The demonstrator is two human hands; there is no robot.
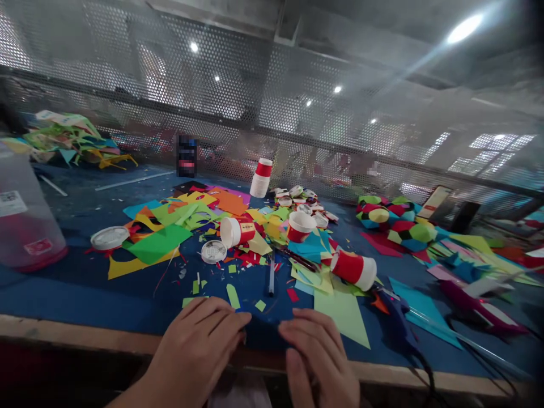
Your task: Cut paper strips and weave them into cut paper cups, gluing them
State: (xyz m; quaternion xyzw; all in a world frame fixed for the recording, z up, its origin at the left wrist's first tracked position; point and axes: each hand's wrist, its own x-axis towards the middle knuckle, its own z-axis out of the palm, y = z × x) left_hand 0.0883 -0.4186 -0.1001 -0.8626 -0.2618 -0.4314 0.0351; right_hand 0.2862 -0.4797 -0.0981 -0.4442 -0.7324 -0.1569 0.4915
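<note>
My left hand [199,340] is at the table's front edge, its fingers bent together and pointing right. The thumb is mostly hidden beneath them; a thin blue edge shows by the fingertips, but what they hold, if anything, is unclear. Across a small dark-blue gap, my right hand [317,351] has loosely bent fingers, with the thumb apart below and nothing visible in its grasp. Just beyond the hands lie a green paper strip [232,296], a small pale-green scrap [260,305] and a pen [271,276]. A pale-green sheet [342,314] lies beside my right hand.
Red-and-white paper cups [353,270] lie among coloured paper [159,243]. Stacked cups [261,178] stand behind. To the right are a blue glue gun [395,320] with a cable, a purple tool [482,309] and patchwork paper balls [410,233]. A translucent bucket [25,226] stands left.
</note>
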